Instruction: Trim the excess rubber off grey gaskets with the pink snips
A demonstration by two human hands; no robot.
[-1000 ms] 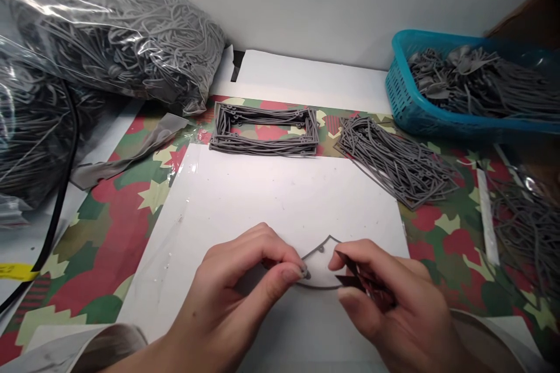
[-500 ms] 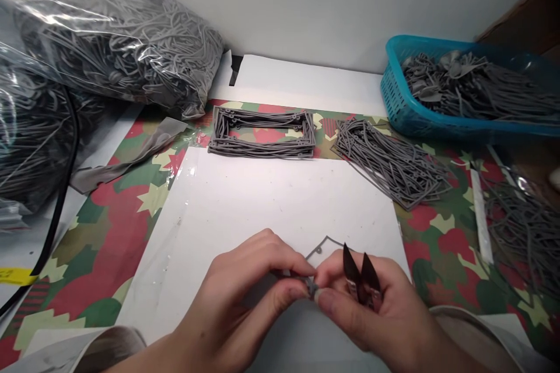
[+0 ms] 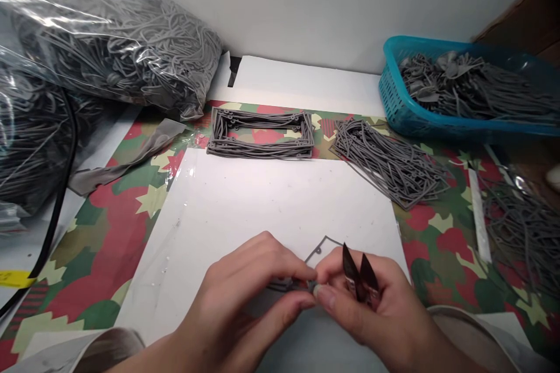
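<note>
Between my two hands is a thin grey rubber-like frame (image 3: pixel 318 250), mostly hidden by fingers; one corner with a small eyelet shows beyond them. My left hand (image 3: pixel 258 291) pinches part of it between thumb and fingers. My right hand (image 3: pixel 363 303) grips the same piece at thumb and fingertip, meeting the left fingertips. Tucked in the right palm are small snips (image 3: pixel 359 274), their two dark pointed blades apart and pointing up and away. Under both hands lies a white sheet (image 3: pixel 245 204).
Behind the sheet sit a neat rectangular stack of grey frames (image 3: pixel 262 150) and a loose heap of them (image 3: pixel 394 163). A blue basket (image 3: pixel 389 81) of grey parts stands back right. Clear bags (image 3: pixel 131 52) bulge at left, beside a black cable (image 3: pixel 65 169). More grey strands (image 3: pixel 520 227) lie at right.
My left thumb has slid slightly right and straightened along the grey piece, showing more of it between thumb and fingers. My right hand keeps its pinch and the snips.
</note>
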